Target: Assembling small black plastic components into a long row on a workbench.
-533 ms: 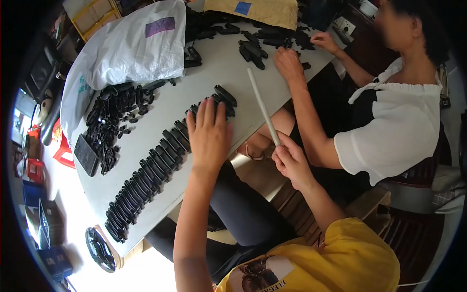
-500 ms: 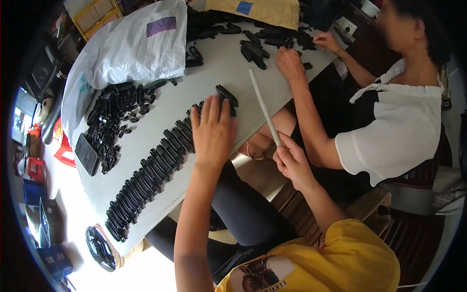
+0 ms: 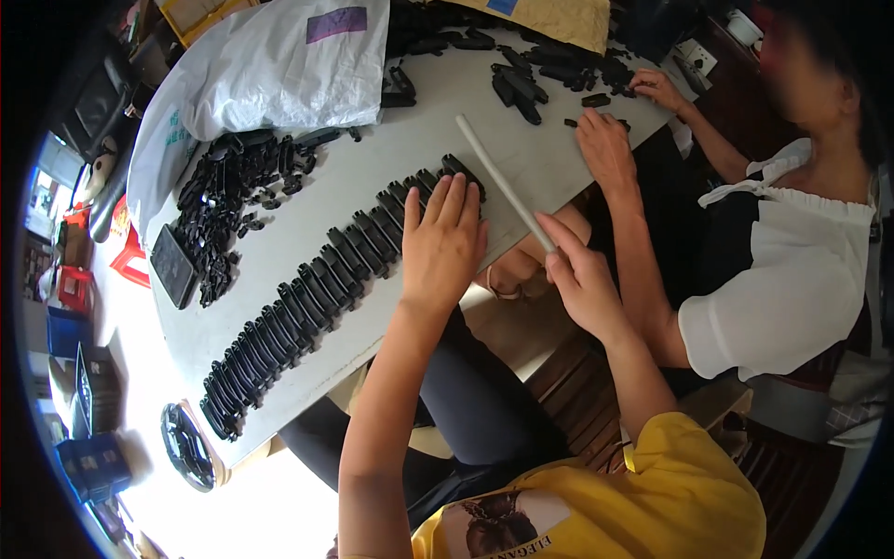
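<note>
A long curved row of black plastic clip-like parts (image 3: 312, 298) lies side by side across the table, from its near left edge toward the middle. My left hand (image 3: 438, 247) rests over the far right end of this row. Its fingers are stretched out, with the tips touching the last parts and hiding some of them. My right hand (image 3: 587, 284) is closed round the lower end of a slim white stick (image 3: 503, 182). The stick slants up and left, its free tip above the tabletop just beyond the row's end.
Loose small black pieces (image 3: 219, 214) are heaped beside a large white plastic sack (image 3: 279, 79) on the table (image 3: 279, 242). A flat black box (image 3: 172, 265) lies by the heap. At right, a co-worker's hand (image 3: 610, 154) is near more black parts (image 3: 519, 90). A yellowish package (image 3: 559, 19) lies at the back.
The view has shifted a little. My left hand has settled onto the row's far end, its fingertips now at the last part. The white stick's tip has swung left, closer to the row.
</note>
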`<action>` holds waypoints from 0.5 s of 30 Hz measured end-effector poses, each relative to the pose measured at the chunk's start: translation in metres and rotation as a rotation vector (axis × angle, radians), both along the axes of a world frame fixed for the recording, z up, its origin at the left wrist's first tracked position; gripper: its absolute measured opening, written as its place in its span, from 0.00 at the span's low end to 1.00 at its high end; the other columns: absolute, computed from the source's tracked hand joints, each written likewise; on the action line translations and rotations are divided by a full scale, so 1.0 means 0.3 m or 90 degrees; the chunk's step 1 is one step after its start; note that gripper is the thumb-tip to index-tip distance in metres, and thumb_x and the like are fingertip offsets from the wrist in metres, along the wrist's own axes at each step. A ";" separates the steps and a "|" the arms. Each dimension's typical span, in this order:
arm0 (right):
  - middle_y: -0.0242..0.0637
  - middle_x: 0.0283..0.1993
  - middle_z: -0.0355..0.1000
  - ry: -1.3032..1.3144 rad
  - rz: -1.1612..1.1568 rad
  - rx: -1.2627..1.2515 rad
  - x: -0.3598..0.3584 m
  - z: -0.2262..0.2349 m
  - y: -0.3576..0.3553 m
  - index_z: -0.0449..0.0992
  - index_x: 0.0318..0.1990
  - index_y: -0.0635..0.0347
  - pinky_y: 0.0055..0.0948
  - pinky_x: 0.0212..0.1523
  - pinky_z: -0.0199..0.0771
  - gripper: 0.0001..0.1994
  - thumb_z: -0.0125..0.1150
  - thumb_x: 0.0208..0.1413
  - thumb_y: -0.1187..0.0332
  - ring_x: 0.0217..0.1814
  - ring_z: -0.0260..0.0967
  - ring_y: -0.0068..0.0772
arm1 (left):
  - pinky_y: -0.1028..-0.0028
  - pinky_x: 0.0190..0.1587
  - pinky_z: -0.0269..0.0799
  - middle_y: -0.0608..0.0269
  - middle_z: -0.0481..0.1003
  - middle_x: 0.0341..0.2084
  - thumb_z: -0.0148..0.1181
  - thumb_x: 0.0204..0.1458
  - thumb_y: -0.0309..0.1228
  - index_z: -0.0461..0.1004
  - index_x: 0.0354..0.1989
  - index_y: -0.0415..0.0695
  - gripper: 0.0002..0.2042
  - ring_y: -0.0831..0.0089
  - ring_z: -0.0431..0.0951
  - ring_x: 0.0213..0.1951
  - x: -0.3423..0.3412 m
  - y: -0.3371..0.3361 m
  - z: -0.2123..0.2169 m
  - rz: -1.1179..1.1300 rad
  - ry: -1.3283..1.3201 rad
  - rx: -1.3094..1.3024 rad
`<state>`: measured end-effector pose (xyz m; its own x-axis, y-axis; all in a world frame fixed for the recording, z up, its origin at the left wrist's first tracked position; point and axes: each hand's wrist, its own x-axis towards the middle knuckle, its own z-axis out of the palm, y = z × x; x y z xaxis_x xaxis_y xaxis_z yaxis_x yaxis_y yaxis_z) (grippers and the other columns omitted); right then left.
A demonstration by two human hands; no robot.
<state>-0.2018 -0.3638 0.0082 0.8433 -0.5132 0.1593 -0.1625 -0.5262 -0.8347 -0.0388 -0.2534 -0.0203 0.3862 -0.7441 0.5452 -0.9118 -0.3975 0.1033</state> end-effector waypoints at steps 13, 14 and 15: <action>0.52 0.48 0.71 0.133 0.019 -0.301 0.120 0.084 0.015 0.64 0.62 0.44 0.41 0.46 0.71 0.27 0.47 0.55 0.81 0.46 0.70 0.54 | 0.57 0.61 0.58 0.56 0.72 0.50 0.56 0.49 0.32 0.72 0.50 0.38 0.19 0.64 0.68 0.56 -0.006 0.017 0.011 0.030 0.007 -0.050; 0.53 0.48 0.71 0.145 0.018 -0.277 0.122 0.085 0.017 0.65 0.62 0.44 0.41 0.46 0.71 0.27 0.47 0.55 0.81 0.46 0.70 0.54 | 0.57 0.60 0.58 0.56 0.72 0.49 0.56 0.49 0.32 0.73 0.49 0.38 0.19 0.64 0.69 0.55 -0.006 0.016 0.011 0.034 0.001 -0.065; 0.53 0.48 0.71 0.146 0.018 -0.279 0.123 0.082 0.016 0.65 0.62 0.44 0.41 0.46 0.71 0.27 0.47 0.55 0.81 0.46 0.70 0.54 | 0.57 0.60 0.58 0.56 0.72 0.49 0.56 0.49 0.32 0.73 0.49 0.38 0.19 0.64 0.69 0.55 -0.005 0.016 0.006 0.035 0.002 -0.067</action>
